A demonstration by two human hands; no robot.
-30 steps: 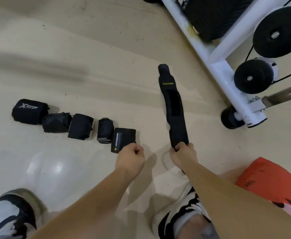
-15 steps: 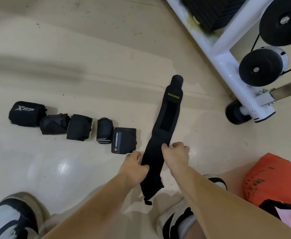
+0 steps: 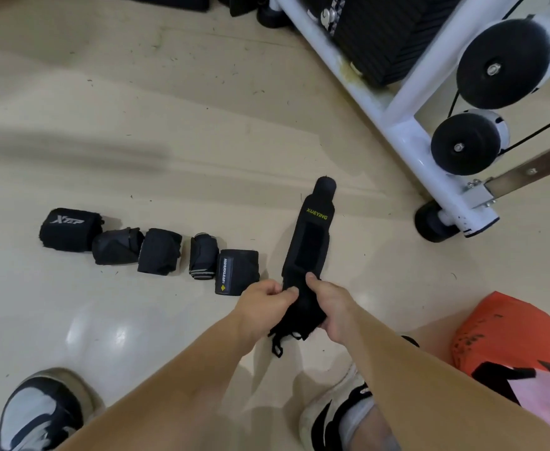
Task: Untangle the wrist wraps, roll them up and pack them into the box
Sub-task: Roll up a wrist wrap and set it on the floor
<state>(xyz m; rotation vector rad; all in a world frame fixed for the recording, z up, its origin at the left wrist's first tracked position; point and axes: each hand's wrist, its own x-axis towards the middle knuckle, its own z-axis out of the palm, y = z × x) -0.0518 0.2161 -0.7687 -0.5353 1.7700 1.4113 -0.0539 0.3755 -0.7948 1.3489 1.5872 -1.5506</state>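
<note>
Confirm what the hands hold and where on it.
The unrolled XUEYING wrist wrap, at its near end: left hand pinches the left edge, right hand grips the right edge.

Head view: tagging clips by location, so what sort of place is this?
Probably a gym: a white machine frame with black pulleys, and rolled wrist wraps lined up on the floor.

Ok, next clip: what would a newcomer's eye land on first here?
The left hand and right hand at centre, both gripping the near end of a long black wrist wrap that stretches away across the floor. To its left lies a row of five rolled wraps, and a white machine frame with black wheels fills the upper right.
</note>
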